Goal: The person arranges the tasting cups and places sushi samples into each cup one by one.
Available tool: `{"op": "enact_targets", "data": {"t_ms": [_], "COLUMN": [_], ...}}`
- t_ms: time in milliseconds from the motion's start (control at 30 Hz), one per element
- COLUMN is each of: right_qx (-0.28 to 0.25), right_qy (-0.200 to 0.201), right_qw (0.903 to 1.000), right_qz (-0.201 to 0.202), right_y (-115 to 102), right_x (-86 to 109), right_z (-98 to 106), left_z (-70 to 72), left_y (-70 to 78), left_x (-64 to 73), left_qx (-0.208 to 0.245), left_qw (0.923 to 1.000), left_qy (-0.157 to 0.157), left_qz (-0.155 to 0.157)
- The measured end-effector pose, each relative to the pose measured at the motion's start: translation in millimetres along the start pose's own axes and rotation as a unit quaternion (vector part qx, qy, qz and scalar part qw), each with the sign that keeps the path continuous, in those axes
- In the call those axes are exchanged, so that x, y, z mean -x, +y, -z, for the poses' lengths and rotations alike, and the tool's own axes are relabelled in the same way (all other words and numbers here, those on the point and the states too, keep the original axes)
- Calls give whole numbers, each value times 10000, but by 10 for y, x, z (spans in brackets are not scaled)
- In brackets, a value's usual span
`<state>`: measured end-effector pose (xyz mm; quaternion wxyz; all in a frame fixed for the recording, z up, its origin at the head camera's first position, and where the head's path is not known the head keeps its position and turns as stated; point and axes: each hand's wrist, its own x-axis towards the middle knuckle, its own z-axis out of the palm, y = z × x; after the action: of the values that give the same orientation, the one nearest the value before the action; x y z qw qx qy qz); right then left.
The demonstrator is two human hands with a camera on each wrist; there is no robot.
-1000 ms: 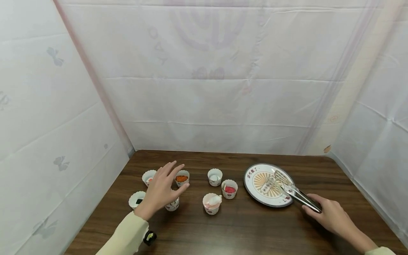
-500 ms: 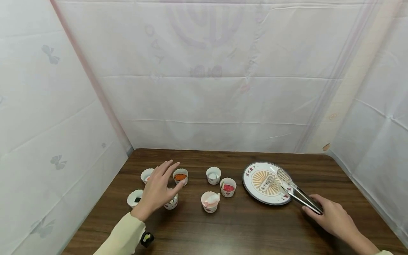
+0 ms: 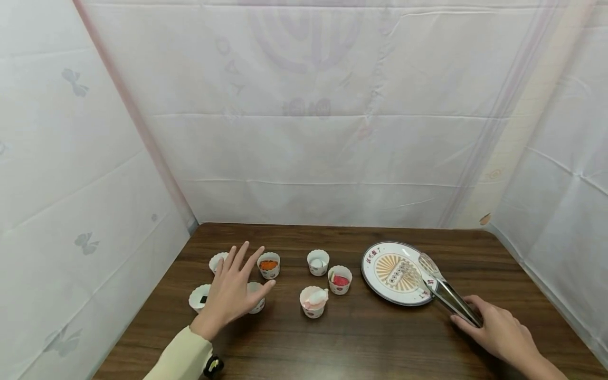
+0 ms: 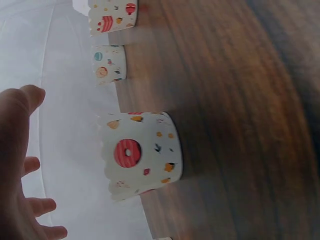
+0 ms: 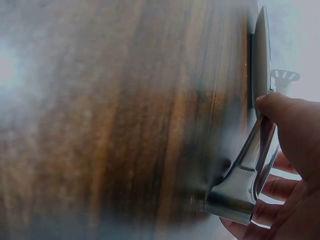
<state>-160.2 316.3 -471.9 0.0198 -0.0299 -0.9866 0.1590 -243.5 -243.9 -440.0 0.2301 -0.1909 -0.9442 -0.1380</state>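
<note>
My left hand hovers over the paper cups on the left, fingers straight and spread, thumb pointing right. A patterned cup is partly hidden behind its thumb. In the left wrist view a cup with a red doughnut print stands just beyond the hand, apart from it. My right hand grips metal tongs by the handle, thumb on one side and fingers on the other. The tongs' slotted heads overlap the right part of a white plate with a sunburst print. Nothing lies between the heads.
Around the left hand stand cups with orange bits, a black piece, and a partly hidden one. Mid-table are cups holding something white, red and pinkish-white. White cloth encloses the wooden table.
My left hand has turned flatter and spread its fingers, shifting slightly left. The tongs have turned a little in my right hand, their heads a bit farther right over the plate.
</note>
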Motion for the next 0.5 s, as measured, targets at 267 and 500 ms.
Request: {"op": "enact_targets", "data": {"t_ms": [267,500], "right_qx": [106,49], "right_qy": [-34,773], "right_qw": [9999,9959], "right_qz": [-78,459], "right_y": [12,2], "right_x": [45,21], "right_z": [7,82], "left_z": [-7,-21], "left_y": [-4,3], "left_x": [55,61], "left_qx": [-207,-297], "left_qw": [9995,9995], "left_qy": [-240,-88], "left_qz": [95,-7]}}
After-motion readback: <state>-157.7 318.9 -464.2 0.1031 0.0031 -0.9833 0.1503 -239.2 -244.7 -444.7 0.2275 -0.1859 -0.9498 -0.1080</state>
